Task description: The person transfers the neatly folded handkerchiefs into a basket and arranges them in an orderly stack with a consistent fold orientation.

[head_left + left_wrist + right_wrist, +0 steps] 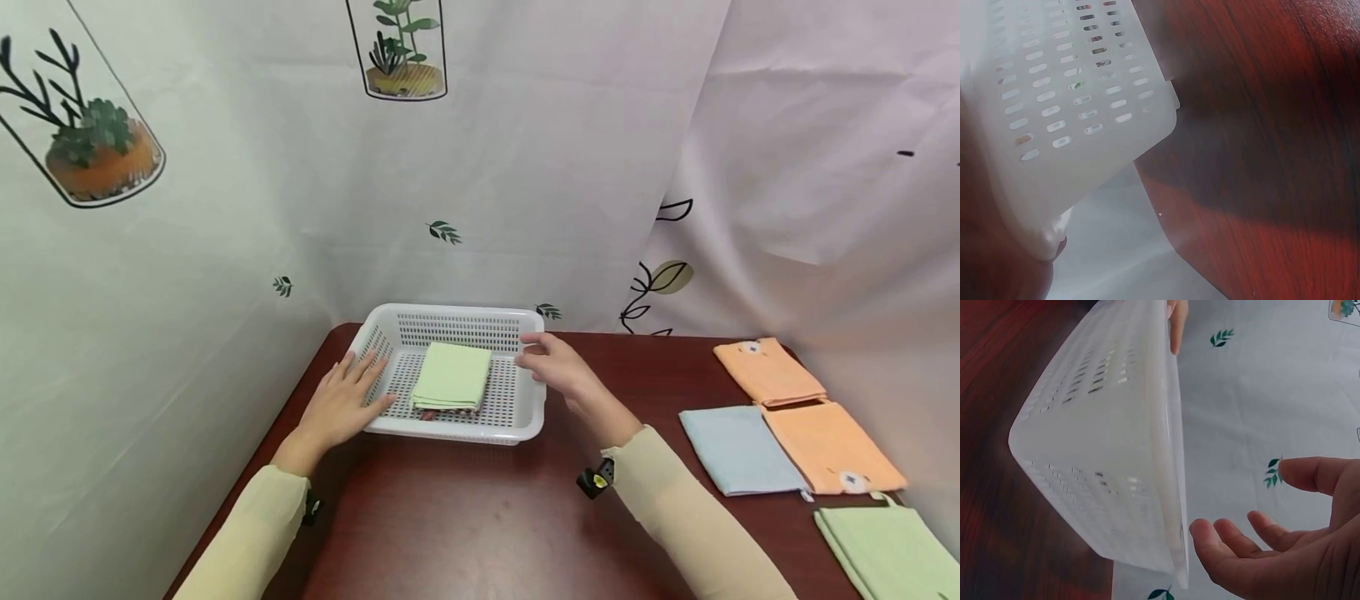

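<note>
A white perforated plastic basket (442,429) sits at the far end of the table. Inside lies a folded light green cloth (452,375), with a bit of something reddish peeking out under its front edge. My left hand (341,406) rests on the basket's left rim, fingers spread. Over by the right rim is my right hand (562,371), its fingers loosely bent and holding nothing. In the right wrist view a gap shows between the right hand (1285,544) and the basket rim (1172,425). The left wrist view shows the basket's perforated wall (1085,94) close up.
To the right on the dark red table (450,517) lie folded cloths: two orange ones (772,375), a light blue one (742,450) and a green one (892,554) at the near right. A pale patterned curtain (487,167) hangs behind and along both sides.
</note>
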The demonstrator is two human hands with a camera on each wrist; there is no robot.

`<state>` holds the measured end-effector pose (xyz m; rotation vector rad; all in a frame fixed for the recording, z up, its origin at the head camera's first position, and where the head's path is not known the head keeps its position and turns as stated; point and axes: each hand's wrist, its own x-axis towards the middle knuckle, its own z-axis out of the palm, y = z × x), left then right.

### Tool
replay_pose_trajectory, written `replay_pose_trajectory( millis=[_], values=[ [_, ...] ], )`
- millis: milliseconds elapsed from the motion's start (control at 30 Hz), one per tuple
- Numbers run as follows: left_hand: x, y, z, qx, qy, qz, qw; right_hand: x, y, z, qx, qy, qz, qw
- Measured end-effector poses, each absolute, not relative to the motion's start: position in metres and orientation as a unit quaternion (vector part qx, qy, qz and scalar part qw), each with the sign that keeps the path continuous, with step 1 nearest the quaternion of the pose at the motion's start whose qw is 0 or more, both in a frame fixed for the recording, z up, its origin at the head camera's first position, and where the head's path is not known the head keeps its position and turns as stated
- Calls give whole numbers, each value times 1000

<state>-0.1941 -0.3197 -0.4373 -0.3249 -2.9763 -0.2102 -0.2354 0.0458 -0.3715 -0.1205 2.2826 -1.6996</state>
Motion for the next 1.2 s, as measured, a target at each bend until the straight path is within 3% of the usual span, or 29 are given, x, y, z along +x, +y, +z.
replay_pose_trajectory(
  millis=[1200],
  values=[
    [-194, -321, -439, -116, -987, -78, 84, -231, 124, -375, -46, 843, -526, 104]
  ],
)
